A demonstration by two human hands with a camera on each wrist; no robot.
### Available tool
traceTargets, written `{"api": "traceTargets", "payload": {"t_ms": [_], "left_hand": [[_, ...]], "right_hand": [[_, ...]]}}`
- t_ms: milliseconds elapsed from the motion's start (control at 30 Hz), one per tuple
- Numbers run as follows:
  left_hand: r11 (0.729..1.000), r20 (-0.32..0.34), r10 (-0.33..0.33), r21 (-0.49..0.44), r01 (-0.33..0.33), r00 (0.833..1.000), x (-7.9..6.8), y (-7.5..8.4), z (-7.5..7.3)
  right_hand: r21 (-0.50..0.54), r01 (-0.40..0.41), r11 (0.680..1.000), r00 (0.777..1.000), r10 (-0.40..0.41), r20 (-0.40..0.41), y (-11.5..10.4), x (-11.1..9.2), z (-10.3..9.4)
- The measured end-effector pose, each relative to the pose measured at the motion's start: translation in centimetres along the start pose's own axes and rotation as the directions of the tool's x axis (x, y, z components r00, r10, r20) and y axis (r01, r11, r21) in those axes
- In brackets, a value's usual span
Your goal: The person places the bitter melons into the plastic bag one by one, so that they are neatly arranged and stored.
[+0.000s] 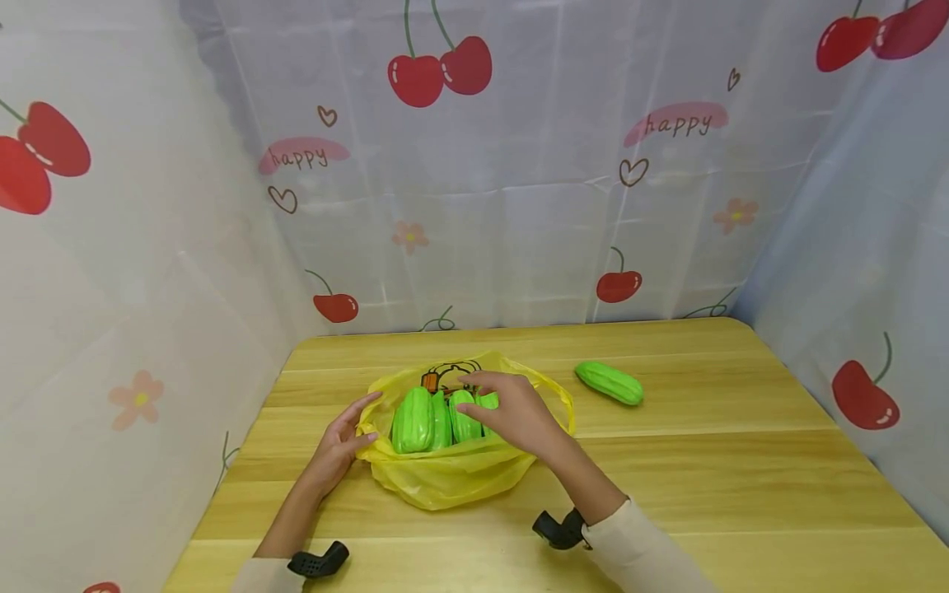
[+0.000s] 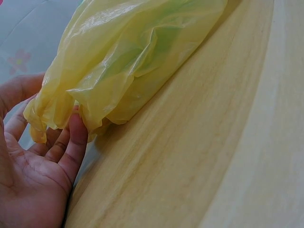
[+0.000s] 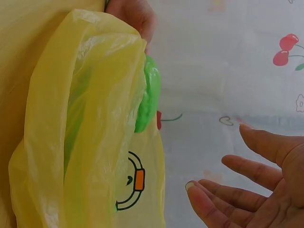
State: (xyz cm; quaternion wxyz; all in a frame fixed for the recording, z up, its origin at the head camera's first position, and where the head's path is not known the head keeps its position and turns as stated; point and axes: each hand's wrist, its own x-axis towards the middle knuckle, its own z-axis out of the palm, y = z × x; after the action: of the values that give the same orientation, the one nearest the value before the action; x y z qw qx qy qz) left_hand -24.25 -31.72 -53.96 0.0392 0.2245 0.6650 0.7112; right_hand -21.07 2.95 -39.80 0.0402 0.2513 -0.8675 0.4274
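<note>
A yellow plastic bag (image 1: pixel 452 482) lies on the table with its mouth facing up. Several bright green, ridged, cucumber-like vegetables (image 1: pixel 413 420) stand side by side inside it. At the bag's left edge, my left hand (image 1: pixel 337 449) holds the gathered plastic between thumb and fingers, which the left wrist view shows close up. Over the bag's right side hovers my right hand (image 1: pixel 511 408), holding nothing; its fingers (image 3: pixel 254 171) are spread in the right wrist view. Another green cucumber-like vegetable (image 1: pixel 610 383) lies alone on the table, right of the bag.
The wooden table (image 1: pixel 704 478) extends to the right and front of the bag. A white curtain (image 1: pixel 519 231) printed with cherries encloses the back and both sides. Black devices (image 1: pixel 559 529) are strapped at both wrists.
</note>
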Motion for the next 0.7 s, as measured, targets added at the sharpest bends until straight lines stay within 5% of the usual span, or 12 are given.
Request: {"api": "traceTargets", "payload": {"t_ms": [700], "left_hand": [[1.000,0.006,0.011,0.011,-0.011,1.000,-0.1,-0.2,0.1]], "right_hand": [[0.081,0.056,0.995,0.994,-0.063,0.086,3.0,0.1,-3.0]]}}
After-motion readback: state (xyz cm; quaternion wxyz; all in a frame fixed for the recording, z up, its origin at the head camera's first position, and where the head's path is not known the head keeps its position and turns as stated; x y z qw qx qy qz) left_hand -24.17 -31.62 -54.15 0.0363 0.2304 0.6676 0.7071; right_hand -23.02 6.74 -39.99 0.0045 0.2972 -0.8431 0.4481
